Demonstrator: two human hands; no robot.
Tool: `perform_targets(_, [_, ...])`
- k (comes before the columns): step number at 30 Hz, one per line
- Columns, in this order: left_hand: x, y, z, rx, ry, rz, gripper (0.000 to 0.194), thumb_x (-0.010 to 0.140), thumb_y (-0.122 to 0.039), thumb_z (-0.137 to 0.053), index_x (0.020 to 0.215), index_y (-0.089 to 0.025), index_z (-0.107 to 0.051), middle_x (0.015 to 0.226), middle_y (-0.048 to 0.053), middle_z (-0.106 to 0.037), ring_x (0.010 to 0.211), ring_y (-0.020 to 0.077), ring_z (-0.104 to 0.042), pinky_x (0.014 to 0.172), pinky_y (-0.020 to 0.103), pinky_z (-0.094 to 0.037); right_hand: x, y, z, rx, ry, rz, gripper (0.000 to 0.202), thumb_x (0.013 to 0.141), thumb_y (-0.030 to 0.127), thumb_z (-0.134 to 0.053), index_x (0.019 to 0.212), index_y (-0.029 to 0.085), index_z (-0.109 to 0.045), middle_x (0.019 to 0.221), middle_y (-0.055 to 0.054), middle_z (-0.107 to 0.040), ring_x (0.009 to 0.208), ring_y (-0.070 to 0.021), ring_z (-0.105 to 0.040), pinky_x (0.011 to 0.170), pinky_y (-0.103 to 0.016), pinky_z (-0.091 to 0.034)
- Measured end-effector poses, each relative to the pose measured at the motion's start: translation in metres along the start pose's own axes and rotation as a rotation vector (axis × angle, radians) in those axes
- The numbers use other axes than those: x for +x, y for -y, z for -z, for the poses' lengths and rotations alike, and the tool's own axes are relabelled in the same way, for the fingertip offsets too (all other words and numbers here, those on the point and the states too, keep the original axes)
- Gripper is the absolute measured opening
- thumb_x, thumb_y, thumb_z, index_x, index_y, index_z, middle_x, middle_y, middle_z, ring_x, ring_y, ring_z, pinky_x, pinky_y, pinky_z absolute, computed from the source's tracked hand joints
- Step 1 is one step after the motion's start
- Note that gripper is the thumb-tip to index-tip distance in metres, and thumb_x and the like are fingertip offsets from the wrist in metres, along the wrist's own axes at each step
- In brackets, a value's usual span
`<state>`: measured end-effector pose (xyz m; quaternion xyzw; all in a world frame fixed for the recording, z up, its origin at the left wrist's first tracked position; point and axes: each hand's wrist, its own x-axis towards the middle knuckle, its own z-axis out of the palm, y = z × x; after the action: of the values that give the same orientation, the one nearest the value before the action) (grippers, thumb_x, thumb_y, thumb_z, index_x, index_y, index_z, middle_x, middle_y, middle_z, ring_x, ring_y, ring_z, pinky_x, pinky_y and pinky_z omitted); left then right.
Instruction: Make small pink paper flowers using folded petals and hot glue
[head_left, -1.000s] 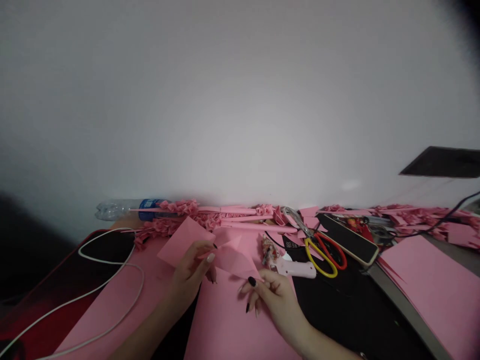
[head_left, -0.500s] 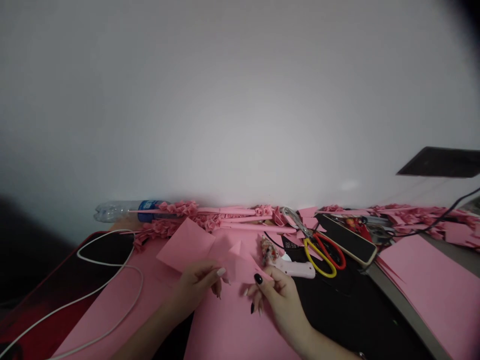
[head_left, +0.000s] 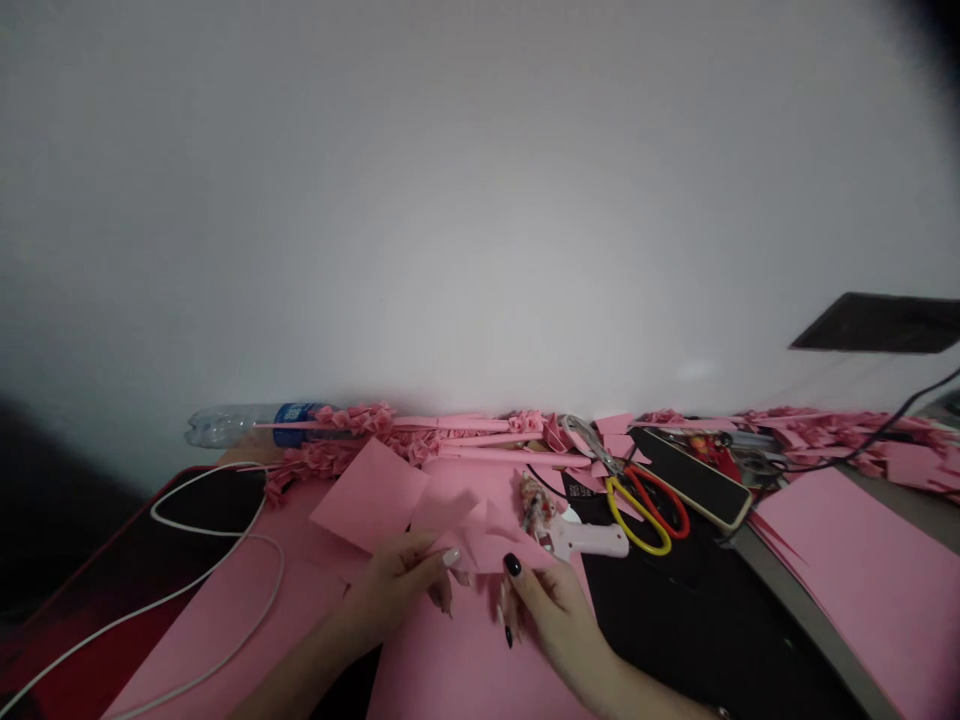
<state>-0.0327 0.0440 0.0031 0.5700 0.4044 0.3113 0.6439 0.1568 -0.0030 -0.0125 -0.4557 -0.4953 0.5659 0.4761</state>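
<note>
A folded piece of pink paper [head_left: 491, 540] is held up between my two hands, its creased middle standing in a small point. My left hand [head_left: 401, 580] pinches its left side between thumb and fingers. On the right side, my right hand [head_left: 551, 605] grips it with the dark-nailed thumb on top. Beneath lies a large pink sheet [head_left: 465, 660]. A square of pink paper [head_left: 371, 490] rests just beyond my left hand. Close behind my right hand is a pale pink glue gun [head_left: 589, 538] with a crusted, speckled front end.
Scissors [head_left: 641, 515] with yellow and red handles lie right of the glue gun, beside a phone [head_left: 697, 478]. Pink paper flowers [head_left: 322, 458] and a plastic bottle [head_left: 232, 425] line the wall. A white cable [head_left: 217, 533] loops at left; stacked pink sheets [head_left: 870, 560] lie at right.
The folded paper has turned and tilted between my hands, its point now lower and flatter. My hands have shifted slightly, with the right fingers moved under the paper. The surroundings look the same.
</note>
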Motion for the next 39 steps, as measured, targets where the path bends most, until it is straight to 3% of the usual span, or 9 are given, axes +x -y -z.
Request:
perform_targets(4, [-0.001, 0.005, -0.004, 0.012, 0.069, -0.032, 0.037, 0.08, -0.05, -0.065, 0.067, -0.016, -0.073, 0.055, 0.002, -0.062, 0.05, 0.0142, -0.059, 0.054, 0.025, -0.046, -0.002, 0.005, -0.002, -0.059, -0.107, 0.019, 0.063, 0.083, 0.071, -0.05, 0.049, 0.018, -0.052, 0.041, 0.002, -0.046, 0.039, -0.0093, -0.041, 0.042, -0.022, -0.034])
perform_targets(7, [-0.002, 0.006, -0.009, -0.069, 0.005, -0.005, 0.034, 0.078, -0.046, -0.069, 0.096, -0.017, -0.073, 0.065, 0.003, -0.067, 0.049, 0.0138, -0.059, 0.052, 0.026, -0.047, -0.002, 0.006, -0.001, -0.089, -0.153, 0.023, 0.064, 0.083, 0.072, -0.049, 0.048, 0.018, -0.051, 0.041, 0.003, -0.043, 0.04, -0.0093, -0.041, 0.043, -0.022, -0.032])
perform_targets(10, [-0.003, 0.004, -0.013, -0.209, -0.094, 0.032, 0.068, 0.073, -0.044, -0.074, 0.133, -0.02, -0.052, 0.059, -0.001, -0.065, 0.049, 0.0151, -0.058, 0.052, 0.026, -0.048, -0.002, 0.002, 0.0, -0.08, -0.172, 0.028, 0.064, 0.087, 0.07, -0.046, 0.05, 0.017, -0.054, 0.041, 0.003, -0.042, 0.04, -0.0093, -0.04, 0.043, -0.023, -0.03])
perform_targets(13, [-0.003, 0.003, -0.017, -0.316, -0.135, 0.083, 0.091, 0.066, -0.044, -0.081, 0.143, -0.02, -0.039, 0.055, -0.003, -0.062, 0.05, 0.0148, -0.057, 0.051, 0.025, -0.046, -0.002, 0.0, 0.0, -0.068, -0.182, 0.042, 0.063, 0.088, 0.068, -0.045, 0.051, 0.017, -0.053, 0.044, 0.002, -0.043, 0.042, -0.0097, -0.041, 0.044, -0.023, -0.031])
perform_targets(20, [0.007, 0.024, -0.028, -0.472, -0.231, 0.099, 0.063, 0.058, -0.057, -0.082, 0.105, -0.02, -0.062, 0.054, -0.006, -0.055, 0.05, 0.0107, -0.054, 0.051, 0.022, -0.043, -0.001, 0.003, -0.004, -0.127, -0.181, 0.062, 0.063, 0.09, 0.068, -0.041, 0.053, 0.018, -0.052, 0.045, 0.003, -0.041, 0.044, -0.0104, -0.04, 0.045, -0.024, -0.031])
perform_targets(25, [0.009, 0.028, -0.037, -0.506, -0.367, 0.037, 0.054, 0.055, -0.06, -0.082, 0.077, -0.018, -0.057, 0.054, -0.008, -0.05, 0.043, 0.0081, -0.052, 0.045, 0.02, -0.043, 0.0, 0.007, -0.005, -0.212, -0.127, 0.122, 0.061, 0.093, 0.063, -0.039, 0.052, 0.019, -0.047, 0.046, 0.003, -0.039, 0.044, -0.0102, -0.038, 0.045, -0.024, -0.029])
perform_targets(29, [0.006, 0.019, -0.043, -0.539, -0.423, -0.042, 0.045, 0.061, -0.053, -0.083, 0.071, -0.016, -0.058, 0.055, -0.007, -0.052, 0.04, 0.0065, -0.052, 0.041, 0.018, -0.044, 0.003, 0.007, -0.005, -0.263, -0.111, 0.177, 0.06, 0.095, 0.059, -0.039, 0.05, 0.019, -0.044, 0.045, 0.004, -0.038, 0.044, -0.0102, -0.037, 0.046, -0.025, -0.029])
perform_targets(33, [0.01, 0.011, -0.049, -0.693, -0.476, -0.042, 0.05, 0.051, -0.048, -0.089, 0.077, -0.016, -0.061, 0.058, -0.005, -0.061, 0.04, 0.007, -0.053, 0.039, 0.018, -0.046, 0.006, 0.006, -0.006, -0.237, -0.127, 0.19, 0.06, 0.095, 0.059, -0.037, 0.05, 0.02, -0.042, 0.044, 0.004, -0.038, 0.044, -0.0103, -0.037, 0.046, -0.025, -0.028])
perform_targets(39, [0.011, 0.003, -0.055, -0.936, -0.523, 0.039, 0.043, 0.052, -0.028, -0.092, 0.077, -0.018, -0.059, 0.068, -0.003, -0.068, 0.058, 0.011, -0.065, 0.057, 0.021, -0.055, 0.014, 0.003, -0.004, -0.208, -0.175, 0.206, 0.061, 0.097, 0.056, -0.035, 0.049, 0.02, -0.044, 0.044, 0.004, -0.039, 0.043, -0.0106, -0.039, 0.046, -0.025, -0.028])
